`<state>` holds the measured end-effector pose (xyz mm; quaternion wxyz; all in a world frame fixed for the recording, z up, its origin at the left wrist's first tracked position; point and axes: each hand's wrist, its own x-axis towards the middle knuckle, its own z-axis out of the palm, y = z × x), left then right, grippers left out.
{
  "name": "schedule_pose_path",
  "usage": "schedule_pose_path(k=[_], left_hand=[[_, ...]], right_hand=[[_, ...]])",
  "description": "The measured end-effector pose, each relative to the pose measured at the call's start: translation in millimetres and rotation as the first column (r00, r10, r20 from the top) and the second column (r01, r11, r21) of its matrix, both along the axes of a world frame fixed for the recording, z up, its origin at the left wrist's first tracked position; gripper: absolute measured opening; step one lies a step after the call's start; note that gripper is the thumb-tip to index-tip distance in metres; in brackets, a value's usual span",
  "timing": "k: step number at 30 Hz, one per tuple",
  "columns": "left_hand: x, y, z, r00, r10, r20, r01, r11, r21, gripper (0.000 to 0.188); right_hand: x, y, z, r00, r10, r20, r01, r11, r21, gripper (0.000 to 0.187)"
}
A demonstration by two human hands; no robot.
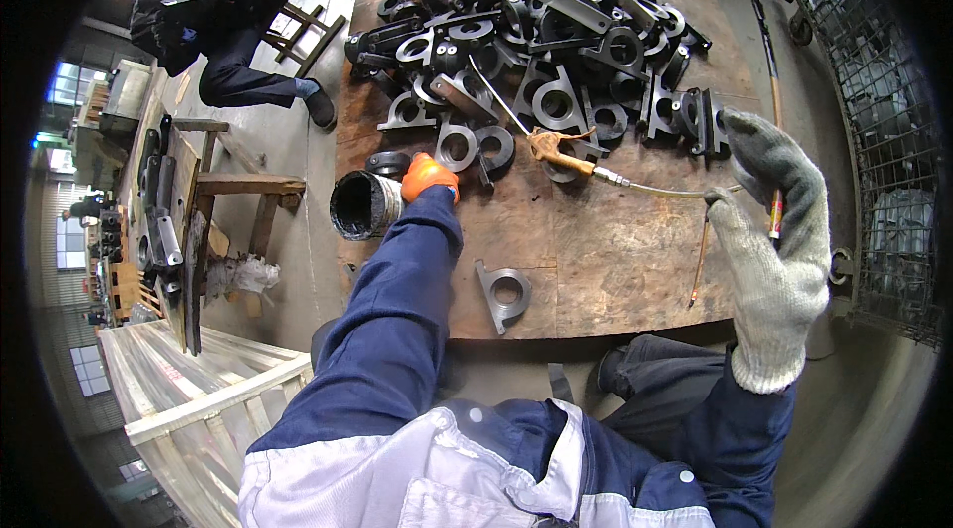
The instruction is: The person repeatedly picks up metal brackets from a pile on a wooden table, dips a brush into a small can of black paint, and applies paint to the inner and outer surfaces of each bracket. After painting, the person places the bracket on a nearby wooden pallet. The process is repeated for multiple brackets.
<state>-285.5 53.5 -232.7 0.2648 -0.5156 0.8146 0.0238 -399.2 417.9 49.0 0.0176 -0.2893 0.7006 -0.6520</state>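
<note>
My left hand [429, 176], in an orange glove, is curled over the end of a dark open can [362, 205] that lies on its side at the left edge of the wooden table [615, 260]. My right hand [779, 220], in a grey knit glove, is raised over the table's right edge and pinches a thin hose [665, 192]. The hose runs to an orange-handled blow gun [561, 151] lying on the table, its long nozzle reaching into a pile of black metal brackets [536, 42]. One single bracket [503, 293] lies near the front edge.
Another person [213, 22] in blue sits at the top left beside wooden stools. A wire cage [884, 131] stands at the right, and a wooden crate [199, 389] at the lower left. A long stick [764, 52] and a thin rod [700, 260] lie near the table's right edge.
</note>
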Motion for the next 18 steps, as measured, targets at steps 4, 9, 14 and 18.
schedule_pose_path(k=[4, 9, 14, 18], left_hand=[[-7, 15, -20, 0.898, 0.269, -0.348, -0.241, 0.963, 0.123, 0.036], [11, -10, -48, 0.871, -0.226, -0.436, 0.369, 0.887, 0.277, 0.028], [20, -14, -81, 0.590, 0.735, -0.335, 0.120, 0.330, 0.936, 0.018], [24, -5, -73, -0.082, 0.995, 0.049, 0.051, -0.045, 0.998, 0.012]], right_hand=[[2, -2, 0, 0.999, 0.038, 0.017, -0.038, 0.999, -0.029, 0.062], [15, 1, 3, 0.983, 0.153, 0.097, -0.144, 0.985, -0.100, 0.073], [26, 6, 4, 0.962, 0.175, 0.208, -0.143, 0.976, -0.164, 0.062], [24, 12, 3, 0.984, 0.026, 0.178, 0.001, 0.988, -0.152, 0.020]])
